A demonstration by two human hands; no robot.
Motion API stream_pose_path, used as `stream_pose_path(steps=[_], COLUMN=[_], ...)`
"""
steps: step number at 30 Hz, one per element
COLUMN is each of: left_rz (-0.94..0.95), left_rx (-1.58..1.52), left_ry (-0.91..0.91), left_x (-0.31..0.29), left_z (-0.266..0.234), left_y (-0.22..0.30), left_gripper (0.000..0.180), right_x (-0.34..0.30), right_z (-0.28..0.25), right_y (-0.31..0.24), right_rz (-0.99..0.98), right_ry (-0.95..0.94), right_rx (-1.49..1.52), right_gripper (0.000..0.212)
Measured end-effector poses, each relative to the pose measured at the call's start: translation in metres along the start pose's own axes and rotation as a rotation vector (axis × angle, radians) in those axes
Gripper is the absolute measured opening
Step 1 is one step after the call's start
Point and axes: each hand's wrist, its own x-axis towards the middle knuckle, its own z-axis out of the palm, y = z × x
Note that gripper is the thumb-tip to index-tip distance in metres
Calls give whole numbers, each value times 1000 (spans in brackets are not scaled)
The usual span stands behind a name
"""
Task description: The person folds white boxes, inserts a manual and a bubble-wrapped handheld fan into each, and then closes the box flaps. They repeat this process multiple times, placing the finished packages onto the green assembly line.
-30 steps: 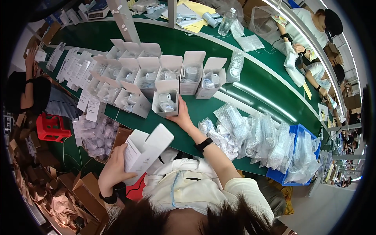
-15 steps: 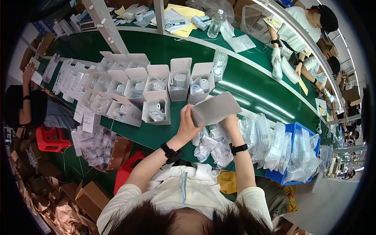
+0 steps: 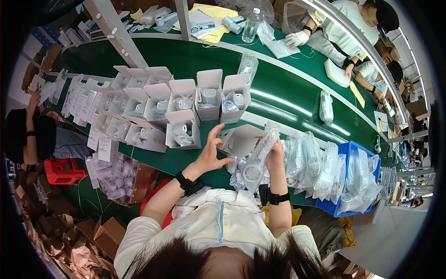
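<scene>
My right hand [image 3: 275, 152] grips a clear bubble-wrapped item [image 3: 256, 163], held tilted in front of me; what is inside the wrap is hard to make out. Just left of it, an opened white carton [image 3: 240, 140] rests on the green table. My left hand [image 3: 206, 156] is beside that carton, thumb and fingers spread, holding nothing. Further left and beyond stand several open white boxes with raised flaps; the nearest box [image 3: 183, 135] contains a white device in clear plastic. Small bagged parts [image 3: 236, 179] lie below the carton, partly hidden by the wrapped item.
On the right, bubble-wrapped packets [image 3: 309, 160] lie beside a blue bin [image 3: 335, 208] of more packets. Another packet [image 3: 326, 108] is on the green belt. Printed leaflets [image 3: 83, 100] spread leftward. Across the belt, a co-worker's gloved hand [image 3: 296, 39] touches bubble wrap. A person sits at left.
The carton has gone from my hands to the table, and my left hand has let go. My right hand now holds a bubble-wrapped item. A packet has appeared on the belt.
</scene>
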Motion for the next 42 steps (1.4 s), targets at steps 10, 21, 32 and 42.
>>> stream_pose_path(steps=[10, 21, 32, 42], left_rz=[5, -261, -145, -169], left_rx=[266, -14, -5, -293], left_ry=[-277, 144, -149, -82], left_x=[32, 7, -8, -11], left_z=[-4, 34, -9, -23], left_y=[17, 5, 8, 2], left_gripper=[70, 73, 74, 66], right_x=[-19, -17, 21, 161], right_z=[38, 92, 72, 100], right_y=[-59, -10, -74, -121], right_rz=[-299, -994, -642, -493], right_ry=[113, 382, -803, -239], right_rx=[528, -587, -1167, -1162], right_gripper=[38, 48, 34, 32])
